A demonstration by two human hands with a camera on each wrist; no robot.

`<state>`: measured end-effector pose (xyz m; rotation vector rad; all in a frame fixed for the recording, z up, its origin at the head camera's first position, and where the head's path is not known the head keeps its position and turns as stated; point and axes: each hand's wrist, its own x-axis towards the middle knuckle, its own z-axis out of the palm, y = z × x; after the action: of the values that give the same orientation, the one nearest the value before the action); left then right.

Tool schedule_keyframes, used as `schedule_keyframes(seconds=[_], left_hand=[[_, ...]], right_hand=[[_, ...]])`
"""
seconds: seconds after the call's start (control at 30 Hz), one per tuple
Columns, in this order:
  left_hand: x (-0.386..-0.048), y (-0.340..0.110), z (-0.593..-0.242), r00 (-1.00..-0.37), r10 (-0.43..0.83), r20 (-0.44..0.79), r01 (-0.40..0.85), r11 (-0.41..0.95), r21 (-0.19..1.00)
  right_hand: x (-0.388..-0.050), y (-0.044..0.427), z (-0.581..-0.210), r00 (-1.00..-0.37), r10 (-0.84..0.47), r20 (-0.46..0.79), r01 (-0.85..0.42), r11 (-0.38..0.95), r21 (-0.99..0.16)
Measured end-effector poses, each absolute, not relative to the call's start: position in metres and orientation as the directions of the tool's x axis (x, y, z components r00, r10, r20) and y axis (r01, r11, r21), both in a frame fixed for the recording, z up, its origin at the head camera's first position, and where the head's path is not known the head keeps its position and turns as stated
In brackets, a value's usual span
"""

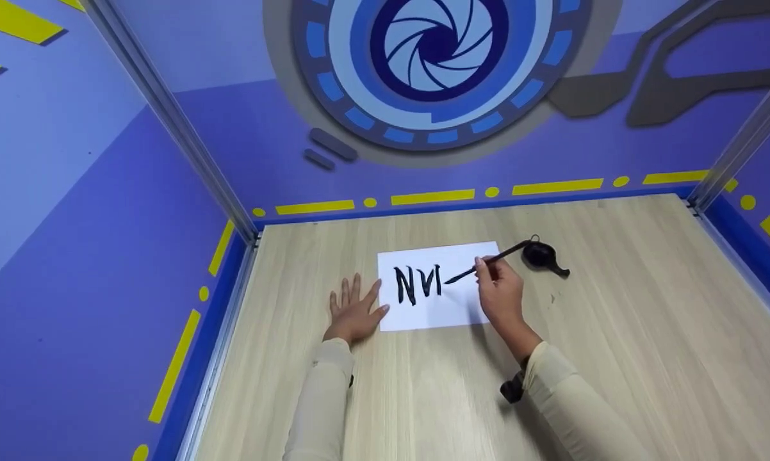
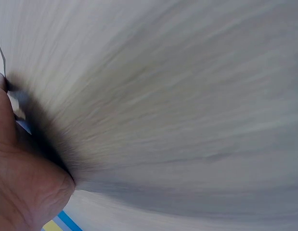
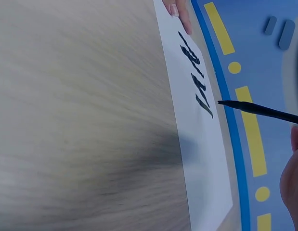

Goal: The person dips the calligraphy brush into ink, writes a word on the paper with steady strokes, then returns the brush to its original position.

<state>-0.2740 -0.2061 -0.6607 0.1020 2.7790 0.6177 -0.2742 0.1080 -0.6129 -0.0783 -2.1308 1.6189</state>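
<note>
A white sheet of paper point(image 1: 449, 314) lies on the table with bold black strokes point(image 1: 417, 283) on its left half. In the head view my right hand point(image 1: 501, 291) pinches a dark writing brush point(image 1: 502, 253) over the sheet, its tip just right of the last stroke. The right wrist view shows the brush point(image 3: 259, 109) with its tip apart from the paper point(image 3: 201, 159). My left hand point(image 1: 354, 312) lies with spread fingers at the sheet's left edge, thumb and index touching it. Only part of that hand point(image 2: 28, 187) shows in the left wrist view.
A small black ink pot with a spout point(image 1: 541, 255) stands right of the paper, close to the brush's upper end. The wood-grain table point(image 1: 423, 397) is bounded by a blue-purple back wall point(image 1: 244, 141) and side walls with metal corner posts point(image 1: 186, 141).
</note>
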Motion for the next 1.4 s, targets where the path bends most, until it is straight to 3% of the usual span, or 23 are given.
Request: schedule_keyframes(seconds=[0.27,0.67,1.4], left_hand=[[-0.278,-0.209,-0.671,-0.955,0.11,-0.275,-0.015,0.91,0.414],[-0.269,-0.208,-0.656,-0.957,0.129,-0.259,0.011,0.911,0.412],[-0.273,-0.206,-0.661,-0.956,0.148,-0.253,0.02,0.894,0.448]], right_hand=[[-0.272,0.108,-0.613,-0.896,0.319,0.307,-0.217,0.29,-0.932],[-0.276,0.11,-0.615,-0.894,0.308,0.325,-0.242,0.279,-0.929],[-0.276,0.11,-0.622,-0.92,0.31,0.241,-0.14,0.314,-0.939]])
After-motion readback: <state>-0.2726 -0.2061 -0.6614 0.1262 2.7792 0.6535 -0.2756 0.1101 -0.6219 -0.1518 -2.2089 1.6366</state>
